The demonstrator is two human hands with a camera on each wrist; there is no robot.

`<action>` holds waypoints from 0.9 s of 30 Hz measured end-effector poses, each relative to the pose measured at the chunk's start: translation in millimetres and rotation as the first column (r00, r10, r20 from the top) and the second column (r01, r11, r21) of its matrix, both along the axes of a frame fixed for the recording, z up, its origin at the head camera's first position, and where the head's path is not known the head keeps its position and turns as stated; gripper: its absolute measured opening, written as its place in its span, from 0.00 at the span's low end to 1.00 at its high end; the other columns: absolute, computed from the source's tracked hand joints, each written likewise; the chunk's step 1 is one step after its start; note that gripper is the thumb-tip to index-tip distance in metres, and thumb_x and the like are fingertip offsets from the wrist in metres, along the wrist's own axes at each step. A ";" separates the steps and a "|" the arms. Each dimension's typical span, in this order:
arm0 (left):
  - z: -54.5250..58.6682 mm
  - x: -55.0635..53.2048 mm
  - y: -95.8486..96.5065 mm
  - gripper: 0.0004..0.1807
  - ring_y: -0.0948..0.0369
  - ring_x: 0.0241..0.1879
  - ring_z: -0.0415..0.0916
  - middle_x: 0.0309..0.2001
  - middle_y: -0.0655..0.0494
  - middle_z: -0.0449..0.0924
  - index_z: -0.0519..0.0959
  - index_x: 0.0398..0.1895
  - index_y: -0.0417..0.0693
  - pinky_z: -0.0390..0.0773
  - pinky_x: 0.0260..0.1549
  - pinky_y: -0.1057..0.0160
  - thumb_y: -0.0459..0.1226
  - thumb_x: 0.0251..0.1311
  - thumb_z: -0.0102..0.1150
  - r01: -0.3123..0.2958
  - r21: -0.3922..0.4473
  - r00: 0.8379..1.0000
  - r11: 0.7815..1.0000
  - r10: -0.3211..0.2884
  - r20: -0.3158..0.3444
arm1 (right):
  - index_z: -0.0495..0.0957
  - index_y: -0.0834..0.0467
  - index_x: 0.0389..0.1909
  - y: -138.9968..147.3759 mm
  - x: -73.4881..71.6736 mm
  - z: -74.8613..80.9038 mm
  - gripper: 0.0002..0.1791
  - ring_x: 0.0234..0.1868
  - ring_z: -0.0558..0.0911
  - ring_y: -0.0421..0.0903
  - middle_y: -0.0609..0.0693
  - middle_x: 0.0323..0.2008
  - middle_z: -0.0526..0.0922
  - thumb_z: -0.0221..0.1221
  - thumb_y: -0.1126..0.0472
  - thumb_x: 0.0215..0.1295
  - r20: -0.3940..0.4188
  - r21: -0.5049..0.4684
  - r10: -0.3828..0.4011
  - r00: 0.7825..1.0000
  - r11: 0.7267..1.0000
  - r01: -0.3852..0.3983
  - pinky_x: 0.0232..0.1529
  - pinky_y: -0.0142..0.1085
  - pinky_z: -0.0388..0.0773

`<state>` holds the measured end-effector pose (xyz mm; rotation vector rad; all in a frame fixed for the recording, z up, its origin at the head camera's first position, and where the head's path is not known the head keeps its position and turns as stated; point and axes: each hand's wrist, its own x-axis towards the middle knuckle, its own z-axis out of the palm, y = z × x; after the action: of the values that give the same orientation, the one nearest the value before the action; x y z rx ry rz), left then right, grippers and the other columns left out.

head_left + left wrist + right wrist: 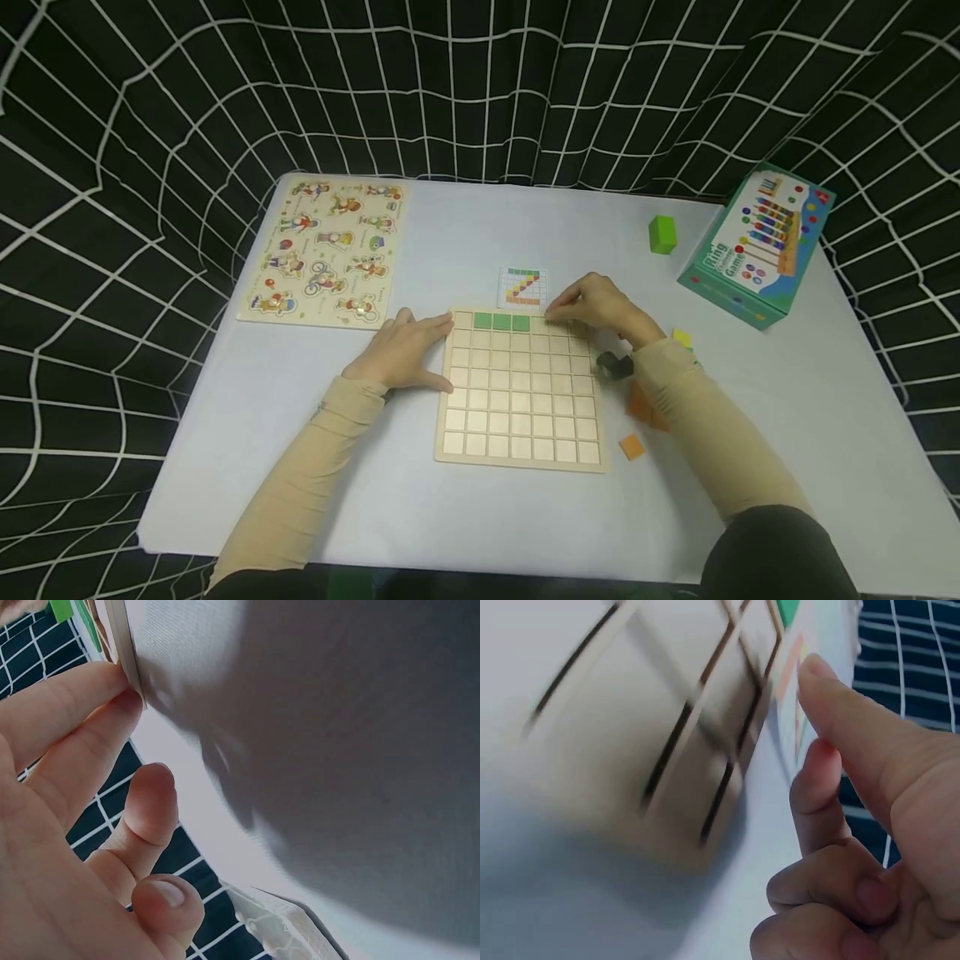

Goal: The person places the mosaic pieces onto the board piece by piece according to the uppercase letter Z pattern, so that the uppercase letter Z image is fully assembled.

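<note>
A wooden grid board (521, 400) lies in front of me, with green square tiles (502, 322) in its far row. My left hand (397, 350) is at the board's left edge, thumb and fingers spread apart; in the left wrist view its extended fingertips (127, 686) touch the edge. At the far right part of the board is my right hand (596, 302), thumb and forefinger brought close together at the far edge, other fingers curled. I cannot tell whether it pinches a small tile. A pattern card (522, 287) lies just beyond the board.
Orange tiles (632, 447) and a yellow tile (681, 337) lie right of the board, partly under my right forearm. A green block (662, 235) stands farther back beside a game box (757, 242). A picture puzzle board (322, 250) lies at the back left.
</note>
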<state>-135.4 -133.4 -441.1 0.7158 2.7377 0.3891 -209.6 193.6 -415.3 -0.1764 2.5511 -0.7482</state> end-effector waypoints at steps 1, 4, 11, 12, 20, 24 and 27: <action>-0.5 -0.1 -0.2 0.58 0.54 0.44 0.64 0.81 0.56 0.61 0.66 0.78 0.50 0.66 0.40 0.61 0.63 0.44 0.76 0.000 0.002 1.000 1.000 0.000 0.001 | 0.89 0.57 0.49 7.2 1.9 0.8 0.18 0.47 0.82 0.54 0.62 0.60 0.85 0.70 0.50 0.65 0.009 0.009 -0.014 1.000 1.000 0.014 0.49 0.49 0.83; 0.1 0.0 -0.4 0.58 0.54 0.44 0.64 0.81 0.57 0.61 0.66 0.78 0.50 0.66 0.40 0.61 0.63 0.43 0.76 -0.001 0.009 1.000 1.000 0.001 0.006 | 0.89 0.58 0.50 31.6 9.1 2.0 0.20 0.32 0.77 0.46 0.60 0.52 0.86 0.70 0.47 0.65 0.026 0.020 -0.050 0.998 0.999 0.050 0.32 0.39 0.78; 1.6 0.4 -0.3 0.58 0.53 0.45 0.66 0.81 0.57 0.61 0.66 0.78 0.50 0.67 0.42 0.60 0.63 0.43 0.77 -0.008 0.010 1.000 1.000 0.008 0.010 | 0.89 0.59 0.50 87.4 27.8 2.2 0.23 0.57 0.80 0.60 0.63 0.51 0.89 0.67 0.45 0.67 0.012 0.093 -0.081 0.997 0.993 0.079 0.60 0.55 0.77; 1.5 0.3 -0.3 0.58 0.53 0.45 0.65 0.81 0.57 0.61 0.66 0.78 0.50 0.66 0.42 0.60 0.63 0.43 0.77 -0.009 0.012 1.000 1.000 0.009 0.011 | 0.89 0.59 0.51 93.6 30.7 2.7 0.23 0.60 0.77 0.62 0.64 0.55 0.87 0.67 0.45 0.67 0.022 0.104 -0.094 0.995 0.990 0.091 0.61 0.57 0.75; 1.0 -2.2 0.0 0.58 0.55 0.42 0.62 0.81 0.56 0.62 0.67 0.77 0.49 0.63 0.38 0.62 0.62 0.42 0.78 -0.008 0.019 1.000 1.000 0.008 0.001 | 0.86 0.59 0.55 139.1 47.8 4.5 0.26 0.65 0.69 0.65 0.69 0.64 0.80 0.66 0.44 0.68 0.104 0.144 -0.174 0.979 0.977 0.159 0.64 0.64 0.69; -0.2 -2.4 -0.6 0.58 0.55 0.42 0.63 0.80 0.56 0.62 0.67 0.77 0.49 0.64 0.39 0.62 0.63 0.42 0.78 -0.006 0.019 1.000 1.000 0.006 0.000 | 0.87 0.60 0.54 155.9 54.3 7.2 0.26 0.62 0.69 0.64 0.72 0.66 0.76 0.67 0.43 0.67 0.098 0.168 -0.196 0.976 0.970 0.178 0.58 0.58 0.71; -1.7 -2.5 -1.2 0.58 0.55 0.41 0.63 0.80 0.56 0.62 0.67 0.77 0.49 0.64 0.38 0.62 0.63 0.42 0.78 -0.004 0.017 1.000 1.000 0.005 -0.006 | 0.87 0.60 0.54 165.1 57.8 6.7 0.25 0.62 0.69 0.65 0.74 0.66 0.74 0.67 0.44 0.67 0.077 0.188 -0.198 0.977 0.965 0.181 0.58 0.59 0.71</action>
<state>-138.0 -134.6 -442.8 0.7162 2.7452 0.4118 -151.8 358.6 -408.6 0.1621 2.5506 -0.5743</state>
